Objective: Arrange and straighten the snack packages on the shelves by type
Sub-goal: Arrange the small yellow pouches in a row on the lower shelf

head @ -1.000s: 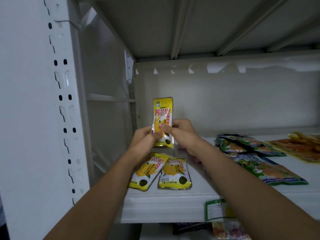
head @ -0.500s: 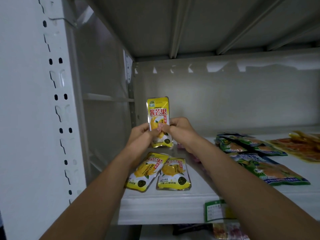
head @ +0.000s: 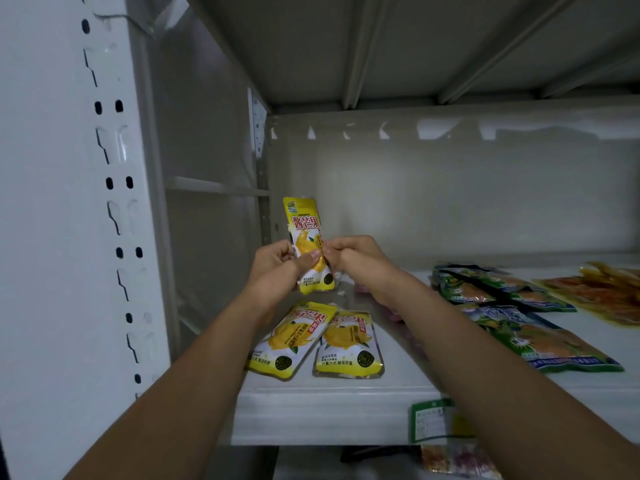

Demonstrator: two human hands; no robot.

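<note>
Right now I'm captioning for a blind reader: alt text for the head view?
Both hands, left hand and right hand, pinch an upright yellow mango snack pouch above a white metal shelf.

Red characters 酱芒果 stand on the upright yellow mango packet (head: 306, 244); the green shelf tag (head: 431, 422) is illegible

shop | metal shelf (head: 329, 410) | price tag (head: 433, 422) | snack packs (head: 348, 344)

Lower middle of held yellow pouch (head: 304, 233) covered by thumbs | pink packet (head: 363, 289) mostly hidden behind right wrist | orange packets (head: 609, 292) cut by right edge | lower-shelf packets (head: 457, 460) blurred.
</note>
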